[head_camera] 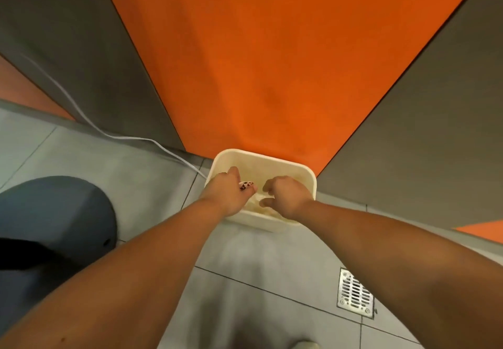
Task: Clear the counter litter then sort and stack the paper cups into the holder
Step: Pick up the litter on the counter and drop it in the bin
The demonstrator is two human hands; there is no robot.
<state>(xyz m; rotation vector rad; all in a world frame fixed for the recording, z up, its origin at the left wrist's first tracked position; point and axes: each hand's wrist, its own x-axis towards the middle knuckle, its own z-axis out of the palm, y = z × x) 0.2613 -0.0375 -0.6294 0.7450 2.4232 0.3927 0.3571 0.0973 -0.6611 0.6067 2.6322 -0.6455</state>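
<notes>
A cream plastic waste bin point(299, 170) stands on the tiled floor against an orange wall panel. Both my hands reach over its open top. My left hand point(231, 193) is closed around a small white scrap with dark spots point(246, 185), which pokes out between the fingers above the bin's left side. My right hand point(285, 198) hovers over the bin's near right part with fingers curled and apart, holding nothing that I can see. Pale crumpled litter point(257, 203) lies inside the bin between the hands. No paper cups or cup holder are in view.
A white cable point(130, 138) runs along the floor to the bin's left. A blue-grey rounded object point(54, 212) sits at the left. A metal floor drain point(355, 294) lies at the lower right. Grey panels point(435, 130) flank the orange wall point(272, 62).
</notes>
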